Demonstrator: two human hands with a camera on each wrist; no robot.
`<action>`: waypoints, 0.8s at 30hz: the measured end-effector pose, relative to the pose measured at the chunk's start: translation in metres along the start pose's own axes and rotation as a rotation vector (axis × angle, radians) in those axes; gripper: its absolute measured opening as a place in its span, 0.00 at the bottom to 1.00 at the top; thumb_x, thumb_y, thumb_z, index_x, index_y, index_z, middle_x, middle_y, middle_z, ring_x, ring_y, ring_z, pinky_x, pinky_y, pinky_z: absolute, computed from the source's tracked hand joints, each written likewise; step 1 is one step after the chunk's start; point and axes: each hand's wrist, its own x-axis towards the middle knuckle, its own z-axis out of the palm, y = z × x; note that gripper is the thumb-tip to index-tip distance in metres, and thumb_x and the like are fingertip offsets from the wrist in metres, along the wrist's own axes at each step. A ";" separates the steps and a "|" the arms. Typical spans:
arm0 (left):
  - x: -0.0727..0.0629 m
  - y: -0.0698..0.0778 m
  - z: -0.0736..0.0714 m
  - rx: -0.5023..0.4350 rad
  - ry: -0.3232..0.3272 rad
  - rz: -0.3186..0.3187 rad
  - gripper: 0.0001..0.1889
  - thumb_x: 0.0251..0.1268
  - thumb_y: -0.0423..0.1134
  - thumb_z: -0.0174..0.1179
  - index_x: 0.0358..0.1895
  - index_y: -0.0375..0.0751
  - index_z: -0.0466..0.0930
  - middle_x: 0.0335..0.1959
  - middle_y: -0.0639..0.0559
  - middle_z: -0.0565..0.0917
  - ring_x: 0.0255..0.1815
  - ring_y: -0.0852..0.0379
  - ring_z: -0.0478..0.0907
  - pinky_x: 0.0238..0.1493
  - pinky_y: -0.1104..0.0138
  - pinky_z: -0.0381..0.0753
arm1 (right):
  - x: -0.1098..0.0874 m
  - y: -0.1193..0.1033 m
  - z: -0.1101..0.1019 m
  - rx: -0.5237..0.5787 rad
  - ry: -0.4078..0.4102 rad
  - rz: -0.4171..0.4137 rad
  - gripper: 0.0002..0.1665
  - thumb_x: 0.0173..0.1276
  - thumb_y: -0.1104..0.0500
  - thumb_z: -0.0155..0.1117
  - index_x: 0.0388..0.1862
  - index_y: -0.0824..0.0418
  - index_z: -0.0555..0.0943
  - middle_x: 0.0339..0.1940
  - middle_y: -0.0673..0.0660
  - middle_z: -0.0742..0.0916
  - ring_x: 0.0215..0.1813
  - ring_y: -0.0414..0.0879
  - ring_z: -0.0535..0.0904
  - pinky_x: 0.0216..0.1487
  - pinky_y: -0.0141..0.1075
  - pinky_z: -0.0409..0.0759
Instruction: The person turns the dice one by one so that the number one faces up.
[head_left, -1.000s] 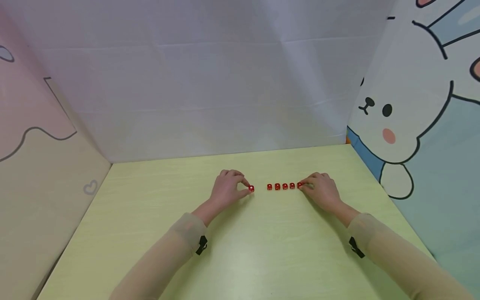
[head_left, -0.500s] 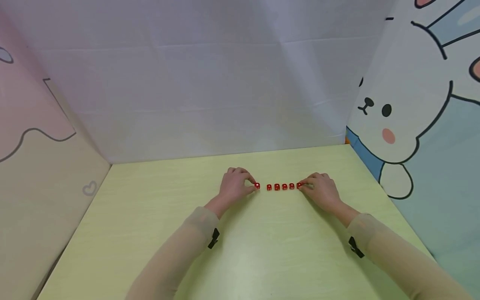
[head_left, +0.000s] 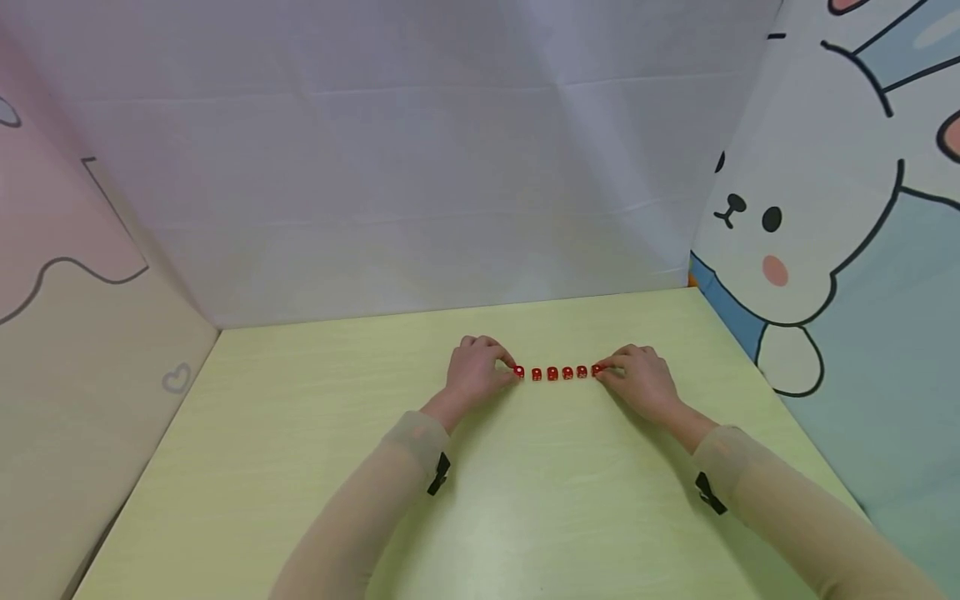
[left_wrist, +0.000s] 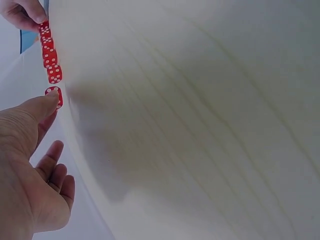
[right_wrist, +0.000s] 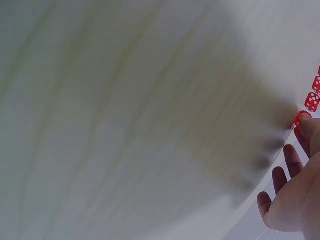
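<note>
Several red dice with white pips form a straight row across the far half of the table, the middle die (head_left: 552,373) among them. My left hand (head_left: 474,372) pinches the leftmost die (left_wrist: 54,96) between thumb and forefinger, a narrow gap from its neighbour (left_wrist: 54,74). At the other end, my right hand (head_left: 643,383) pinches the rightmost die (right_wrist: 303,119) with thumb and forefinger; the thumb hides part of it. The other fingers of both hands stay loosely bent, off the dice.
The pale yellow table (head_left: 540,500) runs back to a white sheet wall (head_left: 420,183). A rabbit-print panel (head_left: 862,275) stands along the right side, a pink and cream panel (head_left: 82,383) along the left.
My left hand has moved right with its die, narrowing the gap to the row. My right hand has kept its place, still pinching the end die.
</note>
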 end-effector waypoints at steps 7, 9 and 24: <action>0.000 -0.001 0.001 -0.024 0.000 -0.003 0.09 0.65 0.51 0.70 0.44 0.55 0.90 0.61 0.49 0.80 0.65 0.42 0.68 0.64 0.51 0.70 | 0.000 0.001 0.001 -0.009 0.005 -0.005 0.15 0.72 0.53 0.69 0.52 0.58 0.90 0.52 0.63 0.85 0.57 0.66 0.74 0.55 0.62 0.72; -0.001 -0.001 0.001 -0.030 -0.005 -0.006 0.10 0.65 0.51 0.70 0.44 0.55 0.90 0.61 0.49 0.79 0.65 0.42 0.68 0.65 0.51 0.70 | 0.000 0.002 0.001 -0.010 0.008 -0.007 0.14 0.72 0.53 0.69 0.52 0.58 0.90 0.52 0.63 0.85 0.57 0.66 0.74 0.55 0.62 0.72; -0.001 0.000 -0.004 -0.016 -0.010 -0.011 0.09 0.65 0.51 0.70 0.44 0.54 0.90 0.60 0.50 0.80 0.64 0.43 0.69 0.65 0.52 0.70 | 0.000 0.001 -0.003 0.009 0.026 -0.011 0.14 0.71 0.55 0.70 0.53 0.58 0.90 0.51 0.63 0.85 0.57 0.67 0.75 0.54 0.62 0.72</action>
